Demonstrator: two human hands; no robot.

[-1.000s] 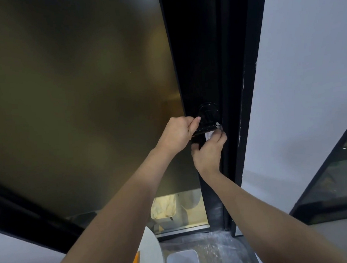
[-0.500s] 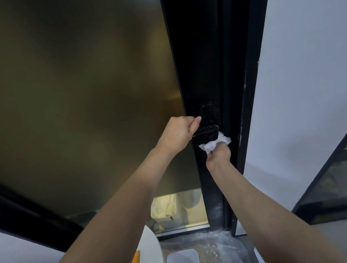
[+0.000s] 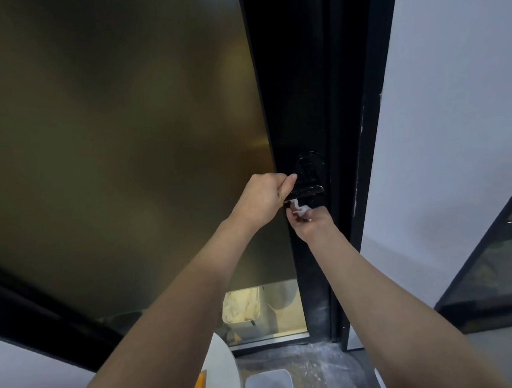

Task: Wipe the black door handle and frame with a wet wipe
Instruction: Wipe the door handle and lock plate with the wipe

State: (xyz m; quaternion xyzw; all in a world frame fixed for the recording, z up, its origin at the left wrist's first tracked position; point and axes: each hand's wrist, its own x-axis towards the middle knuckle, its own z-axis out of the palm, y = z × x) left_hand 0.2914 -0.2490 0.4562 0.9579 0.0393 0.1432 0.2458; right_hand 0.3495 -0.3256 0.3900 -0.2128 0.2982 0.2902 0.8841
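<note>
left hand (image 3: 261, 201) grips door handle (image 3: 308, 189); right hand (image 3: 312, 226), pinching wet wipe (image 3: 298, 208), has slid leftward beneath it

Both arms are bare. The left forearm (image 3: 167, 323), at 7 o'clock in the view, and the right forearm (image 3: 379, 291), at 5 o'clock, show uncovered skin along all their visible length. The left hand (image 3: 258, 199) and right hand (image 3: 312, 226) are bare too, wrists included. Upper arms and shoulders lie outside the view.
</note>
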